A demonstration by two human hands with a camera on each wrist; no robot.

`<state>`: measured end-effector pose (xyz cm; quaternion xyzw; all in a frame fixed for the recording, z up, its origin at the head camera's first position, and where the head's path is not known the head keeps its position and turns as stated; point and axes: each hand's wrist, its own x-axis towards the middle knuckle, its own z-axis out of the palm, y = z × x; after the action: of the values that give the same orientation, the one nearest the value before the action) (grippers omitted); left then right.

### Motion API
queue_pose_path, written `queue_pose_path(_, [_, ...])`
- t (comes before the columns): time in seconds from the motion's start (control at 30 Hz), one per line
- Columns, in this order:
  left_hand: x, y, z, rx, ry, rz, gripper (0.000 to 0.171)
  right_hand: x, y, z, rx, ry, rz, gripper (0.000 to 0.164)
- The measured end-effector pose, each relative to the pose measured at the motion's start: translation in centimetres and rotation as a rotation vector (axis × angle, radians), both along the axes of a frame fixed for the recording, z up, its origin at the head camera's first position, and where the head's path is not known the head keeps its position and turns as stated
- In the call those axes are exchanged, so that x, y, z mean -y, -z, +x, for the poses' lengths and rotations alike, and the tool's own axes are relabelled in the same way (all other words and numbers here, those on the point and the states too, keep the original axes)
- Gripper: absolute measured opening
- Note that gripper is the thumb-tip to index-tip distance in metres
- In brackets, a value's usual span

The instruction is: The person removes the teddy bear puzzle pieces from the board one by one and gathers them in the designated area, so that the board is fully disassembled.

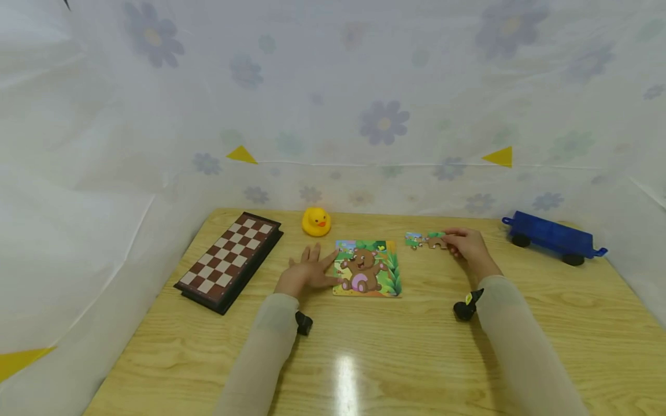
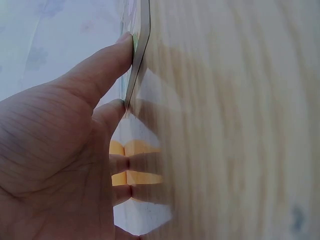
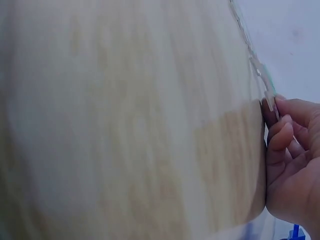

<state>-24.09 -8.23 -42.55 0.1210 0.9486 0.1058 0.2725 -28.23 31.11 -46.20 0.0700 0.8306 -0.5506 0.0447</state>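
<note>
A square bear picture board (image 1: 366,270) lies flat on the table. At its left side my left hand (image 1: 310,271) rests with the fingers spread. In the left wrist view the thumb (image 2: 112,59) touches the board's edge (image 2: 140,50), and the other fingertips reach down to the table. To the right of the board, my right hand (image 1: 470,247) pinches a small brown and green jigsaw piece (image 1: 436,240) between thumb and fingers. Beside that piece lies another jigsaw piece (image 1: 414,240), blue and green. The right wrist view shows the pinched piece (image 3: 270,97) edge-on, low over the tabletop.
A yellow rubber duck (image 1: 316,222) sits behind the board. On the left lies a brown and white chessboard case (image 1: 229,260). A blue toy wagon (image 1: 552,236) with black wheels stands at the back right. Flower-patterned white sheeting (image 1: 322,115) hangs behind the table.
</note>
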Motion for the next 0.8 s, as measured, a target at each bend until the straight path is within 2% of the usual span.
queue_pose_path(0.2, [0.0,-0.4,0.1,0.01,0.001,-0.005,0.081,0.3,0.1,-0.2,0.004,0.032,0.101,0.043])
queue_pose_path(0.47, [-0.2,-0.4,0.2,0.011,0.0,-0.009,0.08,0.1,0.3,-0.1,0.033,0.006,0.047,0.045])
queue_pose_path(0.67, [-0.1,-0.2,0.2,0.008,-0.012,-0.004,0.081,-0.7,-0.1,0.6,0.039,-0.052,-0.144,0.055])
queue_pose_path(0.8, [-0.1,-0.2,0.2,0.006,-0.01,-0.008,0.08,-0.5,-1.1,1.1,0.051,-0.025,-0.302,0.055])
